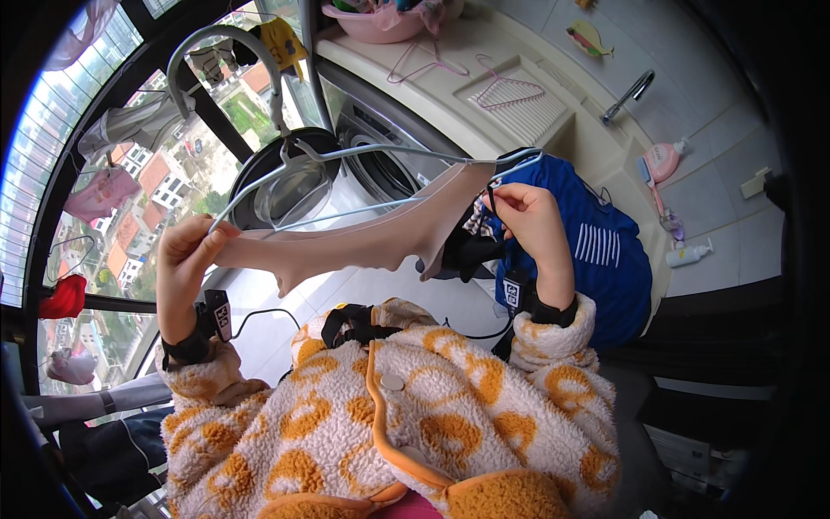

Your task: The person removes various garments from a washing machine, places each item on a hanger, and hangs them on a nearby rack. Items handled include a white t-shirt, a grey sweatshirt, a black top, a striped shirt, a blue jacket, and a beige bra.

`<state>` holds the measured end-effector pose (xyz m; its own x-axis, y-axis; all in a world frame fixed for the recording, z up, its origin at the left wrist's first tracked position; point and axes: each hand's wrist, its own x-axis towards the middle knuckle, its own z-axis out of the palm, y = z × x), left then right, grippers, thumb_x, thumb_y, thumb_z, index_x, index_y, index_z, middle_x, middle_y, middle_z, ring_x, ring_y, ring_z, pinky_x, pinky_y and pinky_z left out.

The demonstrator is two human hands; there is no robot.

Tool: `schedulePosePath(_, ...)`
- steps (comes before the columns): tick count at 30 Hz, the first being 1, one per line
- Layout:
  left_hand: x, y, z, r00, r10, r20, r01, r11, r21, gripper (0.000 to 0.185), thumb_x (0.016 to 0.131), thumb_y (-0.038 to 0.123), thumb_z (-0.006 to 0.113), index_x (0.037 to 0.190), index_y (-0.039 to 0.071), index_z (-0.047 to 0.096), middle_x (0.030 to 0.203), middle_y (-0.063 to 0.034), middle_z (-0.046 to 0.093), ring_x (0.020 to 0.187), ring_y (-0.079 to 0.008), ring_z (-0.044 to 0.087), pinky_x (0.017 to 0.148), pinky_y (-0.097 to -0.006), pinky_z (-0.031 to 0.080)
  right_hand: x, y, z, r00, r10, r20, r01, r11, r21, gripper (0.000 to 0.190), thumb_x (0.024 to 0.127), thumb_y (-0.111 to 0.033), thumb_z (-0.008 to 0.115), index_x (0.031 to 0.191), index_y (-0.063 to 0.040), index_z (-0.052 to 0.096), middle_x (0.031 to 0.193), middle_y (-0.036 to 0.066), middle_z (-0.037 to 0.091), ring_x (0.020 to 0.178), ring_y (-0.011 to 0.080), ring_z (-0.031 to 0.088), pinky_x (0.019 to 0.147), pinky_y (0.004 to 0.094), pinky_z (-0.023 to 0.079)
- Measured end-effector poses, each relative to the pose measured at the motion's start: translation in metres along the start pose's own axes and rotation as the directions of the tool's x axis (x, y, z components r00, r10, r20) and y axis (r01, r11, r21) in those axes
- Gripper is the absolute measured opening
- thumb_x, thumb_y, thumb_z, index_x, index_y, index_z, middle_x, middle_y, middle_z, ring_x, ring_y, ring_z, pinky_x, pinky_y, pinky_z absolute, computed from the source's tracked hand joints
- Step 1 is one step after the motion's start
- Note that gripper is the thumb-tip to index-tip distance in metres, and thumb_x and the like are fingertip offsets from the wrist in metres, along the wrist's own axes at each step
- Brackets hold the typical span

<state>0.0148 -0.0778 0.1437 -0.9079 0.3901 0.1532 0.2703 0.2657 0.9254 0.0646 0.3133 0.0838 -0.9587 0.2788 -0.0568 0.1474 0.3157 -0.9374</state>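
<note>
A beige fabric garment stretches across a light blue clothes hanger, whose hook end is at a large grey-white hook. On the left, my left hand pinches the garment's end together with the hanger's lower left corner. My right hand, near the hanger's right end, holds a thin black strap or cord between thumb and fingers. Below that hand hangs dark cloth, partly hidden. Blue clothing with white stripes lies just beyond my right wrist.
A front-loading washing machine has its round door open ahead. Behind it run a counter with pink hangers, a pink basin and a sink with a tap. Laundry, including a red cloth, hangs by the windows at left.
</note>
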Motion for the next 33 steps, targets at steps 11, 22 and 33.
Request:
schedulePosePath(11, -0.005, -0.008, -0.001, 0.998, -0.037, -0.044, 0.033, 0.996, -0.078, 0.017, 0.086, 0.012, 0.056, 0.081, -0.003, 0.061, 0.07, 0.0004, 0.055, 0.059, -0.0024, 0.047, 0.05, -0.0158, 0.033, 0.004, 0.007, -0.01, 0.983, -0.181, 0.019, 0.164, 0.924, 0.344, 0.012, 0.08, -0.012, 0.063, 0.077, -0.002, 0.058, 0.066, -0.004, 0.052, 0.057, 0.0025, 0.044, 0.053, 0.0169, 0.036)
schedulePosePath(22, 0.0, -0.002, -0.001, 0.999, -0.036, -0.022, 0.035, 0.998, -0.047, 0.014, 0.085, 0.01, 0.058, 0.083, -0.003, 0.062, 0.074, -0.0013, 0.059, 0.064, -0.0047, 0.053, 0.057, -0.0171, 0.039, 0.003, 0.011, -0.001, 0.844, -0.445, -0.3, 0.452, 0.89, -0.049, 0.008, 0.075, -0.008, 0.067, 0.075, -0.003, 0.061, 0.069, -0.001, 0.052, 0.059, 0.0053, 0.045, 0.055, 0.0176, 0.037)
schedulePosePath(33, -0.008, -0.002, -0.015, 0.972, -0.006, -0.237, 0.005, 1.0, -0.004, 0.013, 0.085, 0.009, 0.055, 0.086, -0.001, 0.062, 0.08, -0.0046, 0.062, 0.071, -0.0086, 0.056, 0.063, -0.0194, 0.042, 0.011, 0.032, 0.019, 0.848, -0.499, -0.178, 0.493, 0.866, -0.08, 0.01, 0.078, -0.005, 0.064, 0.087, -0.001, 0.065, 0.068, 0.0, 0.053, 0.059, 0.0054, 0.048, 0.052, 0.0162, 0.036)
